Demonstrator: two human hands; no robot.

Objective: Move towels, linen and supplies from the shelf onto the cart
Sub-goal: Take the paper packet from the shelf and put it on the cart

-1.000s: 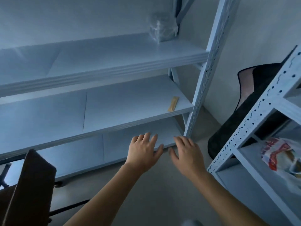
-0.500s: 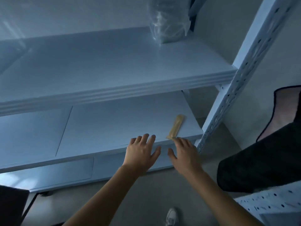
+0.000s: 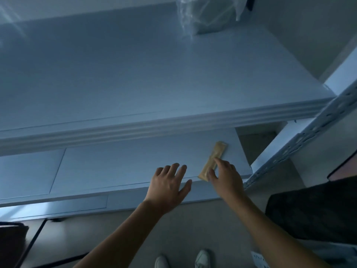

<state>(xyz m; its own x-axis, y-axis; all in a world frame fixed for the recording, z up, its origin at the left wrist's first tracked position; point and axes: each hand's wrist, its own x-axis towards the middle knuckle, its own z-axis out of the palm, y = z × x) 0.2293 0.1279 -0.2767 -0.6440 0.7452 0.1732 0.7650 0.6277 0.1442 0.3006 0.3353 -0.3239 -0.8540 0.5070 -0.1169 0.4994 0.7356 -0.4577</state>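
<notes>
We record the shelf boards [image 3: 135, 74] as plain white, reading pale blue-grey in the dim light, with no pattern. The upright post [image 3: 309, 140] is white and carries regular rows of punched holes. The packet [image 3: 214, 159] is tan; we cannot make out any print on it. The plastic bag [image 3: 208, 14] is clear with whitish glints. The floor [image 3: 193, 229] is plain grey-beige. The shoes [image 3: 201, 258] are white. The bulky item [image 3: 309, 213] at right is black, with a dull pink panel [image 3: 343, 171] edged in black. The object [image 3: 11, 240] at lower left is dark brown.
</notes>
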